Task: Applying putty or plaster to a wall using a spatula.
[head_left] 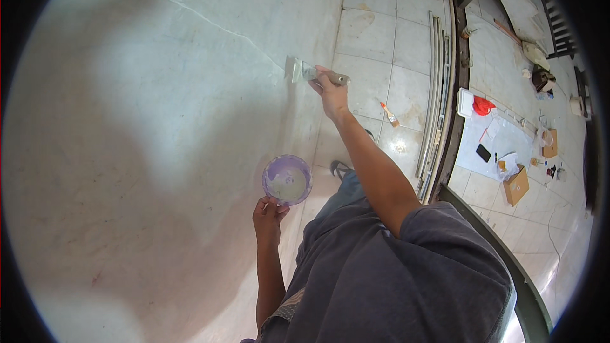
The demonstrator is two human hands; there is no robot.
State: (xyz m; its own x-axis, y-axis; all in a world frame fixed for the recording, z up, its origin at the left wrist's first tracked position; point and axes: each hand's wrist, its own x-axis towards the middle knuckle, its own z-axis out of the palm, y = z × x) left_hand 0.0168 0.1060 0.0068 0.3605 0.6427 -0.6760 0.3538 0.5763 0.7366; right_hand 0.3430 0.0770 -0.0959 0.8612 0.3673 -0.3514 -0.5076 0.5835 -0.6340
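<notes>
My right hand point(332, 92) grips a putty knife point(306, 72) by its tan handle, which has a hole at the end. Its flat, pale-smeared blade is at the pale wall point(190, 127), by the lower end of a thin whitish line point(235, 33). Below it, my left hand point(271, 211) pinches the near rim of a round purple bowl point(307, 181). A whitish paste point(287, 182) lies in the bowl, with smears up its inner side.
A paintbrush point(389, 115) lies on the tiled floor point(365, 32) to my right. Beyond it run several long pipes point(434, 101) beside a dark rail. Farther right are a white tray point(465, 102), a red bag point(483, 106), a phone point(483, 153) and a cardboard box point(516, 187).
</notes>
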